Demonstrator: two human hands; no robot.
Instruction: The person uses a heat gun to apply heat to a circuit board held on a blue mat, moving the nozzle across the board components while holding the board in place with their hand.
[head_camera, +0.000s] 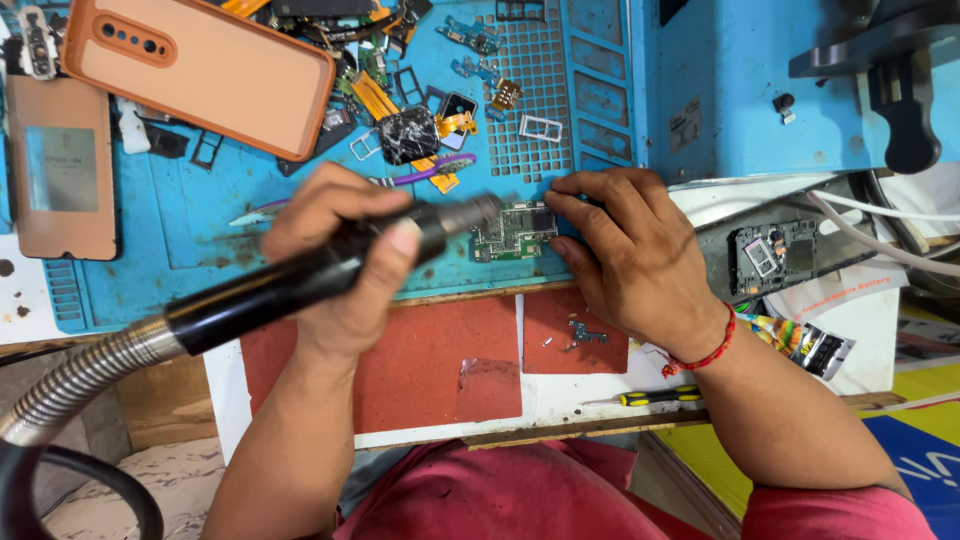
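Two bare forearms, short pinkish-red shirt sleeves at the upper arms, same pinkish-red shirt across the chest, a red thread bracelet (703, 357) knotted around the right wrist, no gloves, no rings

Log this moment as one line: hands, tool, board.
left hand: grips black hot-air handpiece | nozzle: at green circuit board | right hand: steadies board

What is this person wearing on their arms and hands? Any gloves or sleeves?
No gloves: the left hand and the right hand are both bare, and so are the forearms. The only thing worn on them is a thin red thread bracelet tied around the right wrist. Red fabric of a short-sleeved top shows at the bottom, reaching the upper arms.
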